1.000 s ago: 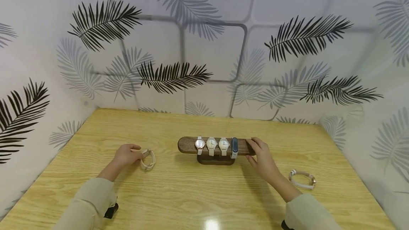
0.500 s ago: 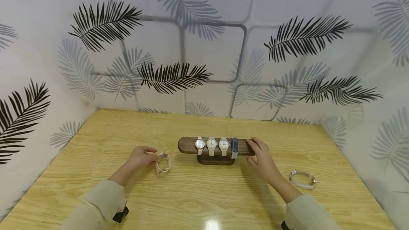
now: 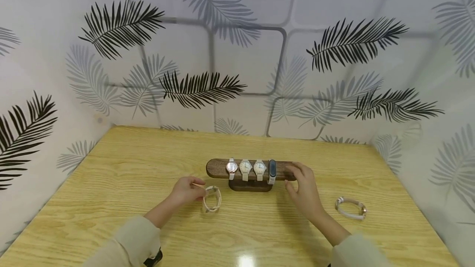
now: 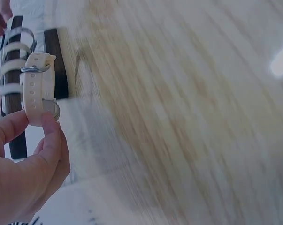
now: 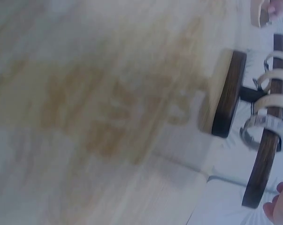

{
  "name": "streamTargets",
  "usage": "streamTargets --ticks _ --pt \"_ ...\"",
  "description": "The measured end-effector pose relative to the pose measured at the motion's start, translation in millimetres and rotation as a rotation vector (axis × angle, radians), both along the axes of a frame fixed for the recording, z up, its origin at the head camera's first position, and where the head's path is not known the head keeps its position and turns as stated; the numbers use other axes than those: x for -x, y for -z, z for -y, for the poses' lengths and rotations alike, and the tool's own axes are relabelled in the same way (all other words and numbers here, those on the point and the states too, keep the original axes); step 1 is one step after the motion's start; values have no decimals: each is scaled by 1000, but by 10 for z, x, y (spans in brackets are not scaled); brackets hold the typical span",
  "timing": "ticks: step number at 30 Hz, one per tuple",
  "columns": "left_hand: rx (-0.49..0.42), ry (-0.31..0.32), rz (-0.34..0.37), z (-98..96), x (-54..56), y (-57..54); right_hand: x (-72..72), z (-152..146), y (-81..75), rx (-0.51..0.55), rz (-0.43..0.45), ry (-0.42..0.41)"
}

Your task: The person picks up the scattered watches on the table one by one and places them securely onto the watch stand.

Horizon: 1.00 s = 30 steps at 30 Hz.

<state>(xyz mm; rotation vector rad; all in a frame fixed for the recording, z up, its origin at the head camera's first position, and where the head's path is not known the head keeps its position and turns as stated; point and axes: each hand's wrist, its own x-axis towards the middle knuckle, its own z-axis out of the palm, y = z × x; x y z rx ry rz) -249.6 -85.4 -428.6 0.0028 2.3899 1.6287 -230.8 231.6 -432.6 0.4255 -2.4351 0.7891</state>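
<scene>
In the head view, my left hand (image 3: pixel 187 191) holds a cream-strapped watch (image 3: pixel 218 199) just left of and in front of the wooden watch stand (image 3: pixel 219 169). The left wrist view shows thumb and fingers pinching the buckled strap (image 4: pixel 34 89) near the watch case. Three light-strapped watches and a dark-screened fitness band (image 3: pixel 272 169) sit in a row on the stand's bar. My right hand (image 3: pixel 306 190) is at the bar's right end, its loosely bent fingers over it. In the right wrist view, those fingers (image 5: pixel 281 201) lie beside the bar, not wrapped round it.
Another light-strapped watch (image 3: pixel 350 208) lies looped on the table at the right. The yellow wood-grain table (image 3: pixel 222 234) runs back to a wall (image 3: pixel 245 61) with a leaf pattern.
My left hand has carried the cream-strapped watch rightward and slightly nearer me, towards the stand. My right hand has shifted only slightly at the bar's end; the stand has stayed in place.
</scene>
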Motion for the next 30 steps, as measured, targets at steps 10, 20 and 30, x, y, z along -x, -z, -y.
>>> streamTargets --ticks 10,20,30 --pt "-67 96 -49 -316 -131 18 -169 295 -16 81 169 -163" --pt "-110 163 -84 -647 -213 -33 -206 521 33 305 775 -370" --pt "-109 235 -2 -746 -252 -36 -187 528 56 376 816 -346"
